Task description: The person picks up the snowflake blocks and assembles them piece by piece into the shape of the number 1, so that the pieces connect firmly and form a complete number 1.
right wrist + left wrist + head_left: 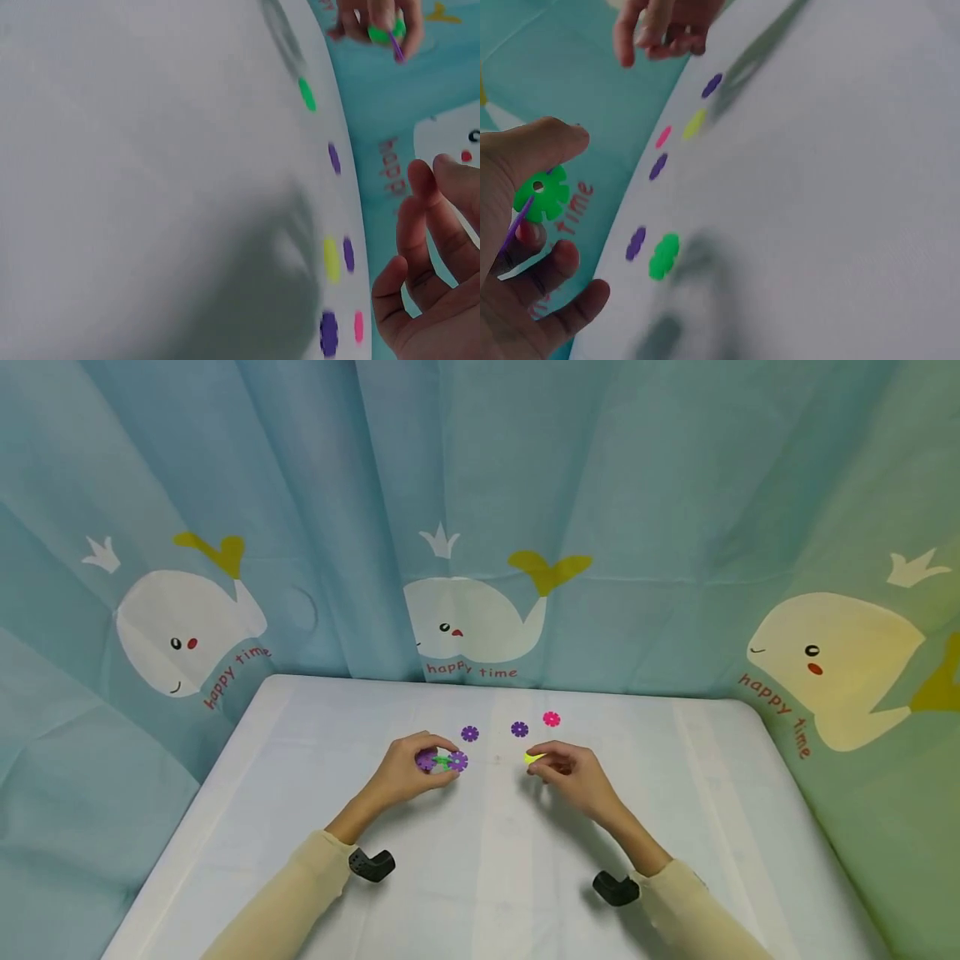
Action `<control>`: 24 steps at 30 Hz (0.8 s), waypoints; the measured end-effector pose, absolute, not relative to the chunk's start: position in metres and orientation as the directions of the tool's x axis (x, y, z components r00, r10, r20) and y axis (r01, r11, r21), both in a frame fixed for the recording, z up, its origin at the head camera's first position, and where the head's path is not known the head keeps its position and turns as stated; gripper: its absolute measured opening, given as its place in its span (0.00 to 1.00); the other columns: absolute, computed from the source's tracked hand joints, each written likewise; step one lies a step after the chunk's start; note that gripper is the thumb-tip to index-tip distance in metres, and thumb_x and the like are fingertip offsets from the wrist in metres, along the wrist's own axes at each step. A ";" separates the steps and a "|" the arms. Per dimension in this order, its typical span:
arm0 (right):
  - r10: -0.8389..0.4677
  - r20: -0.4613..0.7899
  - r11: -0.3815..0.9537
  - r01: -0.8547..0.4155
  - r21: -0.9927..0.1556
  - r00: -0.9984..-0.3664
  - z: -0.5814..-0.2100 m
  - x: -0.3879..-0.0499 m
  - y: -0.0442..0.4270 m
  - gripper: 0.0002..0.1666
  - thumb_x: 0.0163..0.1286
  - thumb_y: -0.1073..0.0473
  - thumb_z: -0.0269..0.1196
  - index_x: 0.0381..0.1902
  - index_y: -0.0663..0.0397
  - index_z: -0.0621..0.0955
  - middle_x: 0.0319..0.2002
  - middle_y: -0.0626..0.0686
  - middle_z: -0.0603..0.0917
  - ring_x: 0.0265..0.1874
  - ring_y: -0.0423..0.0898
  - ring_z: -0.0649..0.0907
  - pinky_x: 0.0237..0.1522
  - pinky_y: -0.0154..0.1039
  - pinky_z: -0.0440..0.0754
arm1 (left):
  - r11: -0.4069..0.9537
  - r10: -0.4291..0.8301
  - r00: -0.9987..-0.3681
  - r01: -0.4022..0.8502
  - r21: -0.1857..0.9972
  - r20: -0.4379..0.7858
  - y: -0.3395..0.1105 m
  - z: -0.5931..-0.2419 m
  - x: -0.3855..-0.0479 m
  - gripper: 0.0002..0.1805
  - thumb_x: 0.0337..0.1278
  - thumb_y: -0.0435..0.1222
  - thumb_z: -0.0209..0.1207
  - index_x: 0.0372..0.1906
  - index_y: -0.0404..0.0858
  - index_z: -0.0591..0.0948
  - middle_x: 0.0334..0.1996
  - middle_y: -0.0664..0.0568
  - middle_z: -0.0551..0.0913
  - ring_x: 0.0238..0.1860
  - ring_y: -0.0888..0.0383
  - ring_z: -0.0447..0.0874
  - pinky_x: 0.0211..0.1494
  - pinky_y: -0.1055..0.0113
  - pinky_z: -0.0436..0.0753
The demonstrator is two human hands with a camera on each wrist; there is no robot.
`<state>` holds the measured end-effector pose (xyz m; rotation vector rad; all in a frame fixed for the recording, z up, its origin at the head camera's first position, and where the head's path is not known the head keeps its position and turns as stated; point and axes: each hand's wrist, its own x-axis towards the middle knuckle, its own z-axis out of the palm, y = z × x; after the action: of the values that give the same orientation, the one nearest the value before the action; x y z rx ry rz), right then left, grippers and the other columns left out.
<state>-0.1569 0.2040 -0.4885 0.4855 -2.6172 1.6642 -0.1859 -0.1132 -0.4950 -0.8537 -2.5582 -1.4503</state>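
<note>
My left hand (pixel 411 770) grips purple and green interlocking toy discs joined together, between thumb and fingers above the table. In the left wrist view a green disc (pixel 551 196) shows its notched face with a purple disc (pixel 519 225) slotted edge-on into it; the palm side hides part of them. My right hand (pixel 568 775) hovers above a yellow disc (pixel 331 260) lying on the table. Its fingers are loosely bent, and nothing shows between them in the right wrist view. Under that hand lies a dark purple disc (pixel 329 334), hidden in the head view.
Two purple discs (pixel 469 733) and a pink disc (pixel 551 719) lie toward the back of the white table (pixel 495 877). A loose green disc (pixel 664 256) lies below my left hand. Behind the table hangs a blue curtain (pixel 645 468) with whale prints.
</note>
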 end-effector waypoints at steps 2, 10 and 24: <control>-0.251 0.170 0.416 -0.265 -0.870 -0.953 -0.489 -0.159 0.213 0.13 0.69 0.64 0.70 0.50 0.61 0.86 0.34 0.55 0.90 0.32 0.62 0.86 0.34 0.34 0.81 | 0.405 0.413 -0.850 0.494 0.770 0.328 -0.119 -0.497 -0.185 0.18 0.49 0.37 0.78 0.47 0.48 0.88 0.43 0.58 0.87 0.44 0.57 0.83 0.49 0.64 0.80; -0.190 0.186 0.563 -0.262 -0.784 -0.964 -0.494 -0.167 0.243 0.13 0.68 0.65 0.70 0.49 0.61 0.87 0.33 0.53 0.89 0.31 0.53 0.86 0.33 0.35 0.79 | 0.447 0.372 -0.885 0.434 0.782 0.279 -0.132 -0.498 -0.180 0.18 0.49 0.35 0.78 0.46 0.47 0.87 0.34 0.58 0.81 0.35 0.58 0.73 0.40 0.65 0.74; -0.248 0.046 0.715 -0.215 -0.665 -0.968 -0.504 -0.181 0.263 0.19 0.65 0.67 0.71 0.54 0.59 0.85 0.47 0.60 0.85 0.34 0.47 0.78 0.36 0.41 0.77 | 0.435 0.393 -0.893 0.390 0.812 0.219 -0.134 -0.498 -0.180 0.17 0.52 0.34 0.76 0.47 0.45 0.86 0.41 0.56 0.86 0.37 0.60 0.80 0.41 0.67 0.79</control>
<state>-0.1814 0.2625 -0.5035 0.3984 -2.9520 1.1356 -0.1803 -0.1336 -0.4981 -0.7266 -2.6637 -1.5053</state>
